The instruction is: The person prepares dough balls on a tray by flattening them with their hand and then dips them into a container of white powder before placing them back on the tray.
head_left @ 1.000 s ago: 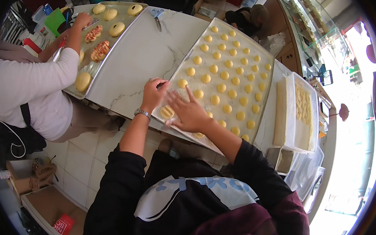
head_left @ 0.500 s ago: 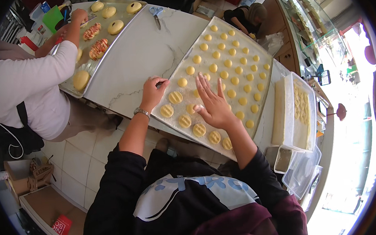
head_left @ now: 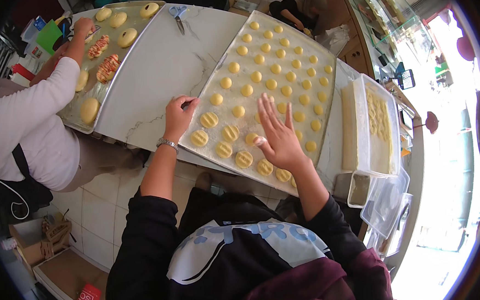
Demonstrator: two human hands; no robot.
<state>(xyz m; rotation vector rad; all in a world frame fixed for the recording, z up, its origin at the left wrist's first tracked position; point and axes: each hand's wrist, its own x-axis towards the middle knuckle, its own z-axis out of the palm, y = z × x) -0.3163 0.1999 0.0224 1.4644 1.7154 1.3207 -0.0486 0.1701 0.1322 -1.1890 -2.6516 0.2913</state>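
Observation:
A large baking tray point(head_left: 316, 155) dusted with flour holds rows of small yellow dough balls point(head_left: 271, 84). Along its near left corner, several pieces are flattened and striped with finger-like grooves, among them a pressed dough piece point(head_left: 231, 133). My right hand point(head_left: 281, 141) hovers over or rests on the tray's near part, fingers stretched, thumb floury, beside a round dough ball point(head_left: 252, 139). Its palm hides some dough. At the tray's left edge is my left hand point(head_left: 179, 119), fingers curled together in a pinch; a dark spot shows between them, too small to name.
Left, a co-worker in a white sleeve point(head_left: 44, 88) handles buns on a second tray point(head_left: 96, 98). Blue-handled scissors point(head_left: 178, 17) lie on the marble table point(head_left: 147, 73). A plastic tub point(head_left: 354, 126) with dough stands right. Another person point(head_left: 297, 11) is behind the far edge.
The whole view has shifted, so the table appears farther left and up. One dough ball left of my right hand now shows grooves; that hand has moved right along the tray.

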